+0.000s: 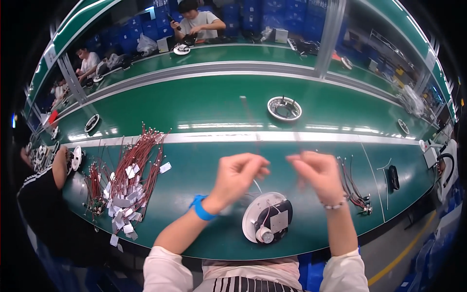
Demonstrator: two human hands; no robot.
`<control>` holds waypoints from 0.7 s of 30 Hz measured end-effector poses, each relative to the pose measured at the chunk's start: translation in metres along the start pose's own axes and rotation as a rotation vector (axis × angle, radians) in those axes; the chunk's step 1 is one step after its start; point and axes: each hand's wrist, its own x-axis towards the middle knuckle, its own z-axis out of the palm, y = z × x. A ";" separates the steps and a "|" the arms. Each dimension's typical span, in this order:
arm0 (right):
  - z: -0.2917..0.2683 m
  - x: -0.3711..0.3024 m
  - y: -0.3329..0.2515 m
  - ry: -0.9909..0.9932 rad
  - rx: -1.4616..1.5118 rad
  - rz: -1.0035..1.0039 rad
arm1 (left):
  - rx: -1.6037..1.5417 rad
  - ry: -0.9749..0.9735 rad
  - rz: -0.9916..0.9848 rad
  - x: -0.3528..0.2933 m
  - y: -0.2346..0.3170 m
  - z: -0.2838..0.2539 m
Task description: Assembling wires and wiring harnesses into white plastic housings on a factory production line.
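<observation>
My left hand [239,176], with a blue band at the wrist, is closed in a pinch above the bench. From its fingertips a thin reddish wire [251,119] rises, smeared by motion, with a pale tip. Across from it my right hand [320,176], wearing a beaded bracelet, has its fingers curled together; it is blurred, and what they hold cannot be made out. Below and between both hands lies a round white housing [250,219], tilted, carrying a black part with a pale square plate and a small round white component. A thin white wire sticks up behind it.
To the left lies a large heap of red wires [141,155] with white tags. A smaller wire bundle [357,197] and a black object [393,177] are on the right. Another round housing [284,108] sits on the green conveyor beyond. A co-worker's arm [59,168] reaches in at left.
</observation>
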 end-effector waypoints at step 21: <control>0.034 0.046 0.022 -0.099 0.261 0.082 | -0.127 0.018 -0.162 0.008 -0.003 0.009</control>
